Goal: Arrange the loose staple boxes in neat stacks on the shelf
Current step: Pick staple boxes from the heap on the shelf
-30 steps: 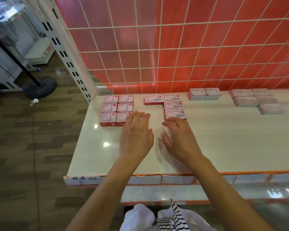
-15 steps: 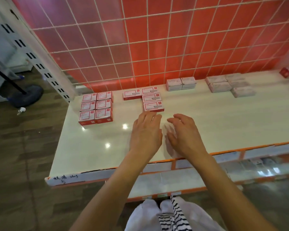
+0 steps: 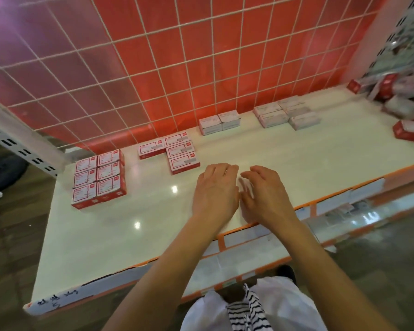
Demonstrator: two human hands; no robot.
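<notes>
Grips slack and empty, left hand (image 3: 215, 189) and right hand (image 3: 265, 194) by the shelf (image 3: 129, 223) front edge; loose staple boxes (image 3: 402, 101) heaped at its right edge.

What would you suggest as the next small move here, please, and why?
Probably reach the right hand across to the nearest loose red box at the right end of the shelf. Both it and the left hand seem to hold nothing, the jumbled pile there is unsorted, and the group of four boxes looks unfinished.

A shop: shelf (image 3: 153, 225) with stacked staple boxes (image 3: 98, 177).
</notes>
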